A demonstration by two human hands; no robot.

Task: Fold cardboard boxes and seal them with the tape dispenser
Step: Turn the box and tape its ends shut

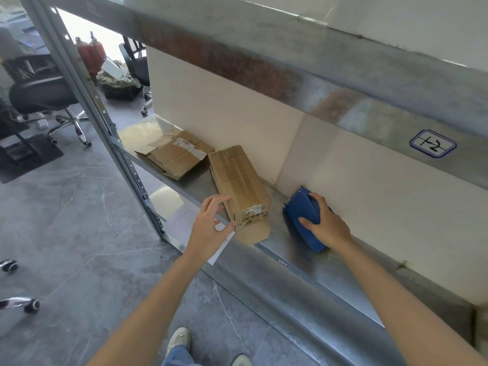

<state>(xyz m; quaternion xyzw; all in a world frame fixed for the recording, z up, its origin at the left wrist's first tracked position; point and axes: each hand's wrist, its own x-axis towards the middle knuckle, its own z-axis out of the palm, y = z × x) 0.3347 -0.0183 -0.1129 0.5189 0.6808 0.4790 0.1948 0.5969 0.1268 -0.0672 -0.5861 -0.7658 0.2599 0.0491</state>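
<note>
A long folded cardboard box (239, 180) lies on the metal shelf (311, 256), its labelled near end flap hanging open over the front edge. My left hand (210, 227) rests against the box's left side near that end, fingers spread. To the right sits a blue tape dispenser (301, 211), and my right hand (326, 223) is wrapped over its top. A flattened cardboard box (174, 153) with a white label lies further left on the same shelf.
An upper shelf beam (290, 67) with a "1-2" sticker hangs overhead. A slanted rack post (105, 122) stands at the left. Office chairs (45, 96) and red fire extinguishers (89, 52) are on the grey floor behind. A white paper (184, 220) lies on the lower shelf.
</note>
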